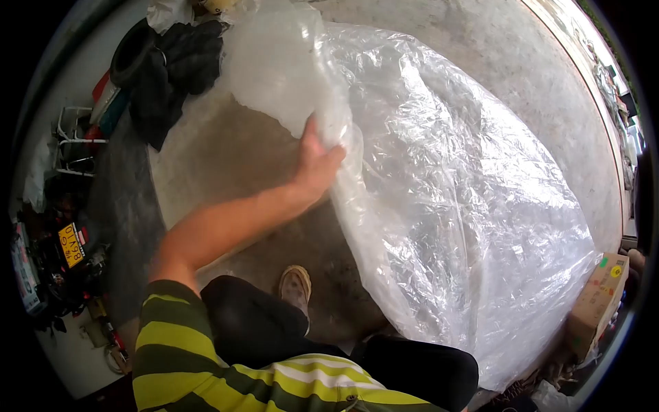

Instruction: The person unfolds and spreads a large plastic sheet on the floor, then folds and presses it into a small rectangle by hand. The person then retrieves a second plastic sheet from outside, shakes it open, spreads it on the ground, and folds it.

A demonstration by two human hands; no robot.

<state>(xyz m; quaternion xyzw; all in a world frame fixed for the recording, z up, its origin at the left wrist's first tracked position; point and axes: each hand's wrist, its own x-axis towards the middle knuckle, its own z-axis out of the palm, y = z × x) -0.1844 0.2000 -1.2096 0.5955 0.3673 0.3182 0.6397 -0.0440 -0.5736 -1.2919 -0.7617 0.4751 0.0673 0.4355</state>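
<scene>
A large sheet of clear plastic film spreads over the concrete floor from the middle to the right, crinkled and shiny. My left hand reaches forward, its fingers closed around the sheet's bunched near-left edge. Above that hand, a cloudy part of the film is lifted and folded over toward the left. My right hand does not show in the view.
Dark cloth and a black tyre-like ring lie at upper left. A white wire rack and a vehicle with a yellow number plate stand along the left. A cardboard box sits by the sheet's right edge. My shoe is on the concrete.
</scene>
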